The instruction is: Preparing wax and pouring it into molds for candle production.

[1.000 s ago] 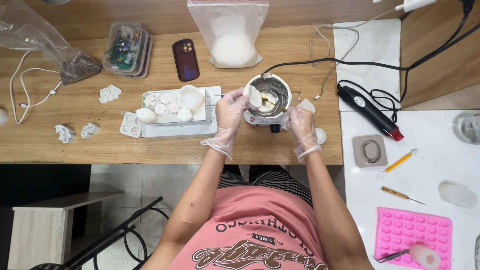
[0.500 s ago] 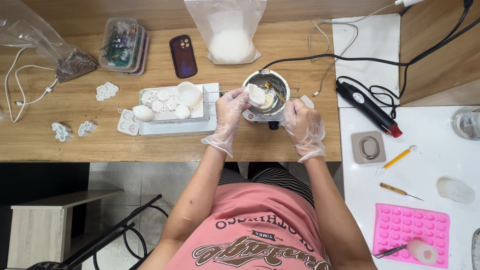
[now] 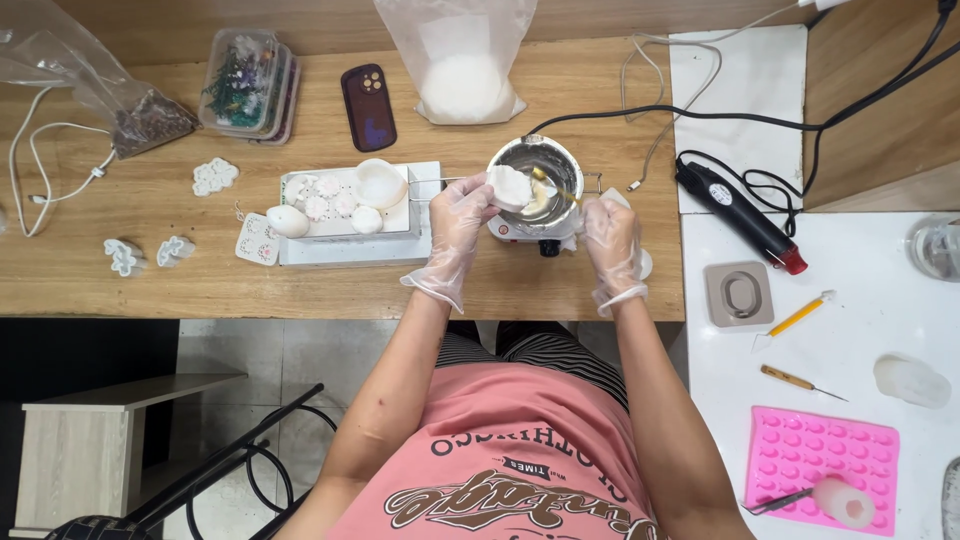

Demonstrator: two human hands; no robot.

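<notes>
From the head camera, the gloved left hand [image 3: 455, 222] pinches a small white wax piece [image 3: 510, 187] between thumb and fingertips at the left rim of the round steel melting pot [image 3: 536, 175], the piece sticking out rightward past the fingers over the pot's pale liquid. The gloved right hand [image 3: 612, 238] is curled closed around a thin yellowish stirring stick [image 3: 555, 188]; its long axis runs from the fingers up and left, the far tip apparently dipping into the pot, though glare blurs it. The pot sits on a small white hot plate [image 3: 530, 230] on the wooden table [image 3: 150, 290], just right of a white tray of flower-shaped moulds [image 3: 345, 240].
</notes>
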